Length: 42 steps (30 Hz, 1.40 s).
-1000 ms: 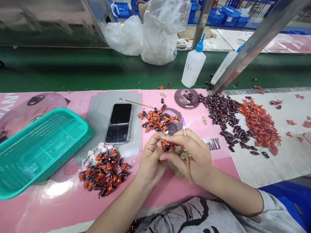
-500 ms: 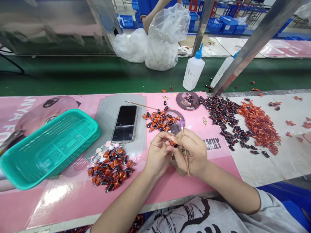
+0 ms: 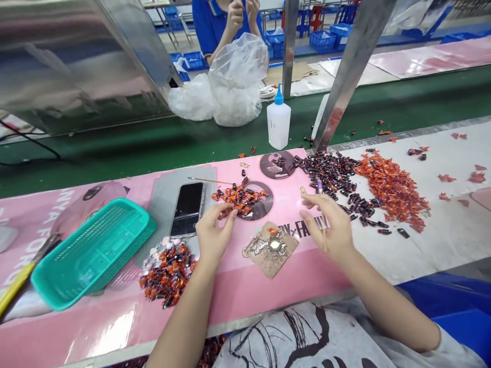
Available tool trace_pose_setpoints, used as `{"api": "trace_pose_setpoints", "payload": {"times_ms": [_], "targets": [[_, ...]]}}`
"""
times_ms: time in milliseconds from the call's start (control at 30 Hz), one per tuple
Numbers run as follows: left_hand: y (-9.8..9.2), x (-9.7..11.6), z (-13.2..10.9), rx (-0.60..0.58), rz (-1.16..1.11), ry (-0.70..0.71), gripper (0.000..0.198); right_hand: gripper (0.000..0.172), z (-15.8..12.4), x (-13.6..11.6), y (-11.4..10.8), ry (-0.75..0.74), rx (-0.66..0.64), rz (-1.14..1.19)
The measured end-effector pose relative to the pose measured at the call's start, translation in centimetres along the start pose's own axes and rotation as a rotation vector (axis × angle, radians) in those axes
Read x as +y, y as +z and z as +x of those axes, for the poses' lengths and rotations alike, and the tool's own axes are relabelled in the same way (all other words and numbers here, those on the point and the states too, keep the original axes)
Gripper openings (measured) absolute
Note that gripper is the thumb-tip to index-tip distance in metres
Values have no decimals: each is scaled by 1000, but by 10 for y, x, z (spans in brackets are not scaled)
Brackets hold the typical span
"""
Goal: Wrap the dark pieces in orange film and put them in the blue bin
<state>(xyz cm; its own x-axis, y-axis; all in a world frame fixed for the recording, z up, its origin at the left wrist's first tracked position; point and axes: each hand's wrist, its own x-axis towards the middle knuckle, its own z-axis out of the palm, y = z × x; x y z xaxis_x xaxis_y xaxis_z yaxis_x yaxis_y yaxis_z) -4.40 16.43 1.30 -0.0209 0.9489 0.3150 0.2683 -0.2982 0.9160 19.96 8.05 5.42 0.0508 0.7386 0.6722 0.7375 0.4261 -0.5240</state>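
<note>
My left hand (image 3: 215, 230) is at the near edge of a small pile of orange-and-black parts (image 3: 245, 197), thumb and fingertips pinched around a small orange-and-black part, partly hidden by the fingers. My right hand (image 3: 332, 227) is raised over the mat's right side, thumb and forefinger apart, a thin brush (image 3: 325, 240) with a purple upper end tucked in it. Between the hands lies a cardboard square (image 3: 282, 258) with a shiny wet puddle and an orange piece (image 3: 273, 231) on it. A larger pile of joined parts (image 3: 169, 276) is left of my left forearm.
A black phone (image 3: 187, 209), another thin stick (image 3: 210, 180) and a green basket (image 3: 92, 255) are on the left. Black pieces (image 3: 326, 171) and orange pieces (image 3: 395, 189) are heaped right. Behind stand a blue-capped bottle (image 3: 279, 125), a metal post (image 3: 341, 76) and plastic bags (image 3: 238, 97); a co-worker sits beyond.
My hands have parted: the left moved left to the small pile, the right moved right with the brush. The cardboard square is now uncovered. The camera view has shifted.
</note>
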Motion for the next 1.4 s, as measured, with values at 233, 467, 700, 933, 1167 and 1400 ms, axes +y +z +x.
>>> {"api": "trace_pose_setpoints", "payload": {"times_ms": [233, 467, 700, 933, 1167, 1400], "targets": [[3, -3, 12, -83, 398, 142, 19, 19, -15, 46, -77, 190, 179, -218], [104, 42, 32, -486, 576, 335, 19, 25, -17, 58, -96, 218, 206, -187], [211, 70, 34, -824, 685, 453, 18, 64, -32, 51, -96, 322, 222, 46], [204, 67, 28, -836, 670, 452, 16, 71, -36, 50, -89, 411, 243, 202], [167, 58, 20, -684, 460, 366, 20, 70, -29, 16, -65, 347, 274, 313], [67, 45, -20, -284, -48, 79, 20, 31, -37, -8, -37, 341, 263, 445]]}}
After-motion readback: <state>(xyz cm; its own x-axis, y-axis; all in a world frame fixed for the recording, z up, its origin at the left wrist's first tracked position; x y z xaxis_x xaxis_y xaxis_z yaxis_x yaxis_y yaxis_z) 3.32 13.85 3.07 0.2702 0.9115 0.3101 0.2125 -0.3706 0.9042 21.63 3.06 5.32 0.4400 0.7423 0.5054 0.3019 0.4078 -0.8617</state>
